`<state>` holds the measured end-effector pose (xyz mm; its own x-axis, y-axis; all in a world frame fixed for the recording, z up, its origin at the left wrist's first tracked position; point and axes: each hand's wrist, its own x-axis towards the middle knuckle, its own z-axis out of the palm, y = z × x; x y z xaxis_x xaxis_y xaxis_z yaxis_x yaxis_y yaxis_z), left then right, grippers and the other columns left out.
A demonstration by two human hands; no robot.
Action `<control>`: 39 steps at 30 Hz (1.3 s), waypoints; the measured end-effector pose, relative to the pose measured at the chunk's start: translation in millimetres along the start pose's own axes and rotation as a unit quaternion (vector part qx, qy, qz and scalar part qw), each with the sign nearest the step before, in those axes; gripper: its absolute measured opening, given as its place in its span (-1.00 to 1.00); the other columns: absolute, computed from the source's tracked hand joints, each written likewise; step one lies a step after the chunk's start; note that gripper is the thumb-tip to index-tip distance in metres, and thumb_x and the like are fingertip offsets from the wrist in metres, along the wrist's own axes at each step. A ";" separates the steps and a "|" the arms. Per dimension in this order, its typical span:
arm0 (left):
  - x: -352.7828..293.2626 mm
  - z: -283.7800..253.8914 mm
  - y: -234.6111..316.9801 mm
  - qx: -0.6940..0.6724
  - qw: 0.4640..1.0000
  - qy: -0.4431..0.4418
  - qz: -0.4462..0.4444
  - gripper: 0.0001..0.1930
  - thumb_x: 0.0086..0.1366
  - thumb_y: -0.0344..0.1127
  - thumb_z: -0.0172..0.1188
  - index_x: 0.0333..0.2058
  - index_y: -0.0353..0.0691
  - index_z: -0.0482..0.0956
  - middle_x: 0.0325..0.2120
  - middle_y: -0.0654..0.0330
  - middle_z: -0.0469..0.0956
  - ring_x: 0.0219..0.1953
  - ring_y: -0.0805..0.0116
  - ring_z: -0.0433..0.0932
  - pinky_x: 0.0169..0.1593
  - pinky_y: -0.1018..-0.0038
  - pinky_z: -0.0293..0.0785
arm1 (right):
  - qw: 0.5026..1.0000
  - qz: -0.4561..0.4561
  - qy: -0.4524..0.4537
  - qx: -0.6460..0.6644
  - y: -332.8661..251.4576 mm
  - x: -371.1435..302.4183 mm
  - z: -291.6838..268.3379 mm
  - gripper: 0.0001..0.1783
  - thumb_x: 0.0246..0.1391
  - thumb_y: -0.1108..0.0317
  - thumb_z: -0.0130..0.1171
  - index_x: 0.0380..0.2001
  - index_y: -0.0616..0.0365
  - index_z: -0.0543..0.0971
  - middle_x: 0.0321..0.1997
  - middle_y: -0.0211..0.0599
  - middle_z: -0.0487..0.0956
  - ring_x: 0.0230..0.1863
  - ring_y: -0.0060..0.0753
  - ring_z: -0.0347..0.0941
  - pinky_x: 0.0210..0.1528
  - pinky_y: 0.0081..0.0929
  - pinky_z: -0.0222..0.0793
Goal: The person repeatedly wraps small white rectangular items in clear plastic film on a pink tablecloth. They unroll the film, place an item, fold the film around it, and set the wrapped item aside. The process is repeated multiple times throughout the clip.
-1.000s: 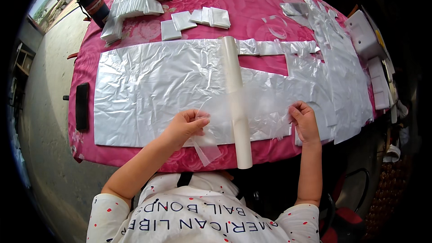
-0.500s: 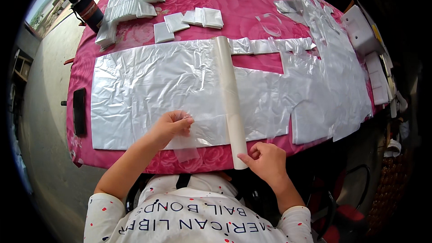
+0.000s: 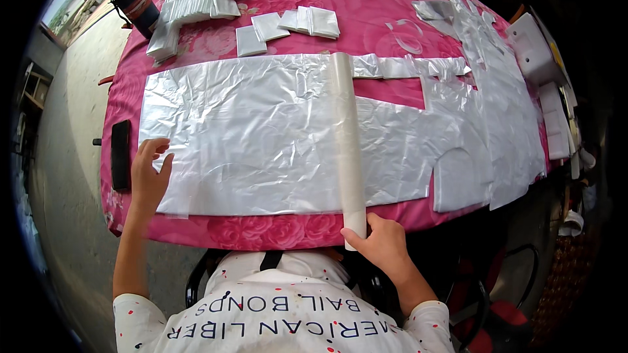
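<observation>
A stack of shiny, clear plastic sheets [image 3: 255, 137] lies flat across the table. Standing crosswise on it is a long whitish roll of plastic film [image 3: 347, 131]. My right hand [image 3: 383, 238] grips the roll's near end, thumb on top. Film seems to reach from the roll toward the left; a small clear flap hangs past the stack's near edge at that end. Over the stack's left edge is my left hand [image 3: 152, 168], thumb and fingers apart, with nothing visible held. Cut plastic pieces [image 3: 497, 111] spread out on the right.
Folded plastic packets [image 3: 196, 1] stand in a row at the far left, with several more packets [image 3: 294, 23] beside them. A dark bottle [image 3: 134, 3] is at the corner. A black phone [image 3: 121, 155] lies near the left edge. White boxes [image 3: 533, 49] line the right side.
My left hand has swung left from mid-stack to its left edge, its pinch on the clear film now loosened. My right hand has stayed at the roll's near end.
</observation>
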<state>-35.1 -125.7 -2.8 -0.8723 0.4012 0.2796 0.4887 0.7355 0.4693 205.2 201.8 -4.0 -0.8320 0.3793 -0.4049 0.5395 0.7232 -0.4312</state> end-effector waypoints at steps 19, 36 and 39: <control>11.6 175.5 172.0 0.025 0.964 -0.126 0.233 -0.39 0.18 -0.23 -0.19 0.14 -0.54 0.09 0.19 -0.20 0.07 0.28 -0.03 0.00 0.31 0.18 -0.15 | 0.990 -0.078 -0.036 0.109 -14.0 117.5 -50.7 -0.42 0.01 -0.11 0.13 -0.48 0.34 0.57 -0.63 -0.25 0.52 -0.60 -0.51 0.42 -0.49 -0.54 0.35; 10.7 175.2 168.7 0.015 0.966 -0.131 0.221 -0.37 0.16 -0.22 -0.17 0.15 -0.53 0.08 0.21 -0.16 0.04 0.29 0.00 -0.03 0.31 0.20 -0.18 | 0.382 -0.163 0.145 0.898 38.7 282.8 -118.2 -0.77 0.15 0.35 -0.10 -0.16 0.13 0.46 0.00 -0.31 0.51 0.03 -0.27 0.42 0.02 -0.21 0.36; 11.0 178.0 172.9 0.002 0.965 -0.122 0.231 -0.38 0.16 -0.21 -0.19 0.14 -0.54 0.10 0.20 -0.18 0.06 0.29 0.00 -0.02 0.31 0.19 -0.17 | 0.353 -0.373 0.036 0.857 101.8 271.3 -179.0 -0.69 0.19 0.34 -0.22 -0.14 0.25 0.46 -0.02 -0.18 0.51 0.06 -0.17 0.40 0.13 -0.14 0.27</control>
<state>36.7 103.1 -67.7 -0.5390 0.8037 0.2521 0.8271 0.4484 0.3389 11.2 481.6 -13.4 -0.7932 0.5109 0.3314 -0.5993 -0.7517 -0.2755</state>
